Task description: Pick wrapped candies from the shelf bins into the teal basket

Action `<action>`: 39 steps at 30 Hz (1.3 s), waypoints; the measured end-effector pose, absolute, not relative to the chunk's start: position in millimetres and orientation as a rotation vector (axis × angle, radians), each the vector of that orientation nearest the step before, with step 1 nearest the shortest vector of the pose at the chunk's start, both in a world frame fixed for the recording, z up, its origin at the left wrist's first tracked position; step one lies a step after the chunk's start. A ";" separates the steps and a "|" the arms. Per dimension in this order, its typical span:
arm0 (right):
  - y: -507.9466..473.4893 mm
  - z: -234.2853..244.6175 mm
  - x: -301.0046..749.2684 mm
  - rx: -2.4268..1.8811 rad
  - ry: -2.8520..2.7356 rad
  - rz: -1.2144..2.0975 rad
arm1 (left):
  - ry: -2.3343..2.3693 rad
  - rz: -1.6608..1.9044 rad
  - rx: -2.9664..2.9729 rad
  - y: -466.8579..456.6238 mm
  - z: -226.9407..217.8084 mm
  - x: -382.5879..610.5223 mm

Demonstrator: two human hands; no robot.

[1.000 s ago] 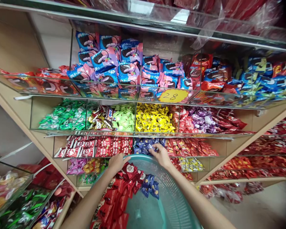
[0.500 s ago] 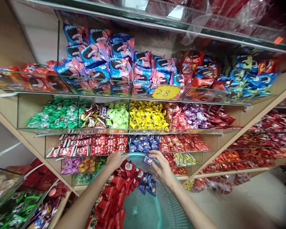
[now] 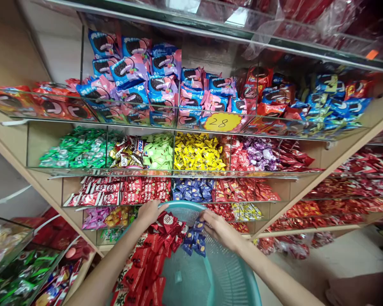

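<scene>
left hand (image 3: 149, 213): one, closed narrowly over the far rim of one teal basket (image 3: 191, 280), holding it. right hand (image 3: 219, 227): one, fingers bent with a narrow opening, fingertips at the uppermost of the blue packets (image 3: 194, 243) inside the basket; whether that packet is gripped or only touched cannot be told.

basket contents: two kinds. the blue packets, about five, lie in a small cluster below the right fingertips; overlap prevents an exact count. the red packets (image 3: 147, 265) cover the left side, beside the blue cluster; they overlap and cannot be counted.

directly behind the rim: one shelf row with four groups: red-and-white packets (image 3: 100, 191), red sachets (image 3: 147, 190), blue stock (image 3: 193, 190) and orange-red sachets (image 3: 246, 190), left to right.

next row up: seven groups, including one of green candies (image 3: 79, 148) and one of yellow candies (image 3: 199, 153).

upper row: wrapped cookies (image 3: 129, 70), stacked, and one yellow price tag (image 3: 222, 122) marked 28.
</scene>
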State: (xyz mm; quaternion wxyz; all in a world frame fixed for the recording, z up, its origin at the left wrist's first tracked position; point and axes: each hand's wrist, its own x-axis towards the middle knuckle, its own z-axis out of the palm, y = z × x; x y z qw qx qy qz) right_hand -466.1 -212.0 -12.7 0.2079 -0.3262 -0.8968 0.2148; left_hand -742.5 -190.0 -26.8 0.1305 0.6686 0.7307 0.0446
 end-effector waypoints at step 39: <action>-122.5 -4.7 -543.4 -1.292 -2.662 0.323 | 2.155 0.104 1.906 -196.4 -25.8 -760.9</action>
